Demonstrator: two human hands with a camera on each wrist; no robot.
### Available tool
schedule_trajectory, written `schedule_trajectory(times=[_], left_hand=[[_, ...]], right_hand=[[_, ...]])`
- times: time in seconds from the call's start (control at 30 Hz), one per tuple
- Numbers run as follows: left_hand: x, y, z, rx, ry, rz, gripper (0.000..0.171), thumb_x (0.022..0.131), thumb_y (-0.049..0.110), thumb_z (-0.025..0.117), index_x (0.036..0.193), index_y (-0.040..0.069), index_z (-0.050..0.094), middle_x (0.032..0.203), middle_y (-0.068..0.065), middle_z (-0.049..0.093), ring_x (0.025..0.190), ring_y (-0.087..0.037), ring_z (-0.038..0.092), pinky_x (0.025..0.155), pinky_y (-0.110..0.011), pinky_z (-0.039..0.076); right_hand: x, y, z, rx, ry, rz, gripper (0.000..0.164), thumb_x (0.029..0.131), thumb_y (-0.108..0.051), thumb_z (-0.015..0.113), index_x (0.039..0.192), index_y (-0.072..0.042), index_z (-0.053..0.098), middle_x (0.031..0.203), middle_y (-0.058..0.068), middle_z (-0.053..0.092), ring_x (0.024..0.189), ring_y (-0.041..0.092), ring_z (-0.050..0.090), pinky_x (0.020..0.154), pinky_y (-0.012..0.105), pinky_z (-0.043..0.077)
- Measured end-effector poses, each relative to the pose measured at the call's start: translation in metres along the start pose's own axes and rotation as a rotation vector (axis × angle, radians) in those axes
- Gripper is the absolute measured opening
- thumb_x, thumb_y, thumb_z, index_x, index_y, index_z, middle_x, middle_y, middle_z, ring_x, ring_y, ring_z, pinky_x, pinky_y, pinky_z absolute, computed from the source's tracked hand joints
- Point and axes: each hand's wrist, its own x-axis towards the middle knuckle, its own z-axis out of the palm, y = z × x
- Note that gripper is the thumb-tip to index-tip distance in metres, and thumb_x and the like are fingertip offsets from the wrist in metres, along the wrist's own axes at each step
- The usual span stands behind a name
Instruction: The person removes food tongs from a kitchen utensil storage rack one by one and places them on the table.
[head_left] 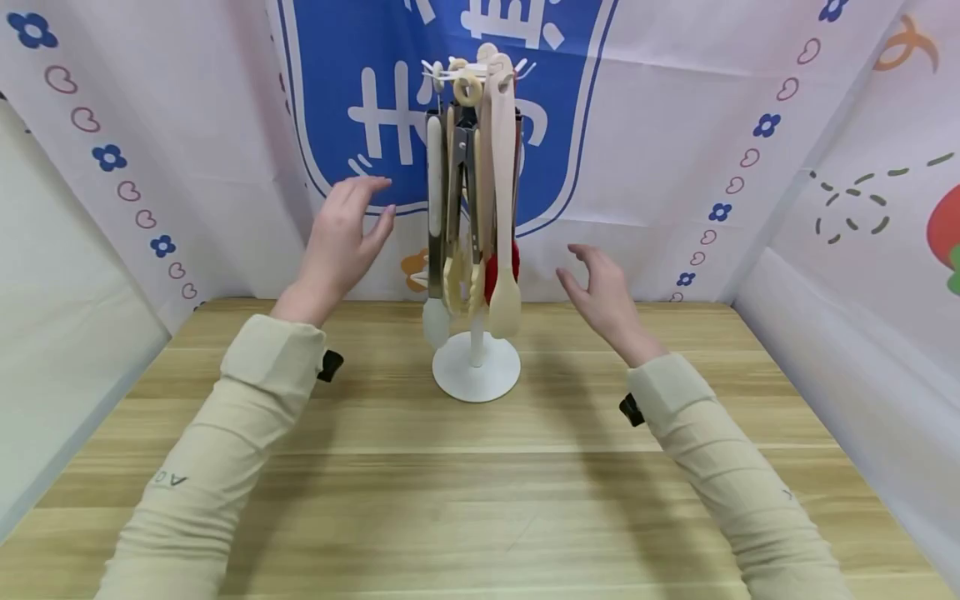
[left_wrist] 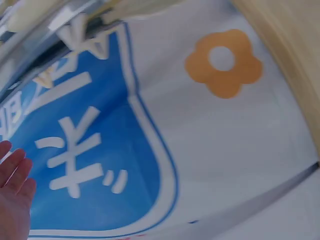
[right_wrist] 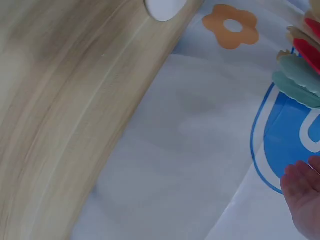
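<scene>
- White utensil stand (head_left: 476,385): upright on the wood table (head_left: 465,517), near back edge, between the two hands; long axis vertical, round base down, hooks on top.
- Cream-tipped tongs (head_left: 454,208) and cream long-handled utensil (head_left: 504,192) hang from it, long axes near vertical, working ends down.
- Left hand (head_left: 341,237): relaxed, thumb apart from fingers, holds nothing, not touching the stand.
- Right hand (head_left: 603,296): thumb and fingers spread apart, nothing held, clear of the stand.
</scene>
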Motion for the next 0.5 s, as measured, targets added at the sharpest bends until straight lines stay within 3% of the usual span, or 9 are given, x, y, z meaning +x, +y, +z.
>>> schedule_trajectory(times=[0.27,0.5], left_hand=[[0.019,0.023,-0.017,-0.029,0.065,0.031,0.031,0.093,0.016,0.051,0.118,-0.002,0.054,0.12,-0.015,0.056,0.116,-0.026,0.046,0.102,-0.031,0.033],[0.034,0.039,-0.03,-0.062,0.174,0.113,0.029,0.092,0.013,0.052,0.115,-0.003,0.057,0.116,-0.015,0.059,0.113,-0.026,0.049,0.101,-0.03,0.035]], right_hand=[[0.004,-0.016,-0.008,0.052,0.09,-0.073,0.04,0.09,-0.018,0.056,0.124,0.003,0.05,0.12,0.019,0.055,0.109,0.03,0.051,0.092,0.04,0.044],[0.009,-0.031,-0.017,0.099,0.151,-0.107,0.038,0.089,-0.015,0.058,0.121,0.005,0.052,0.117,0.019,0.056,0.105,0.03,0.054,0.089,0.039,0.046]])
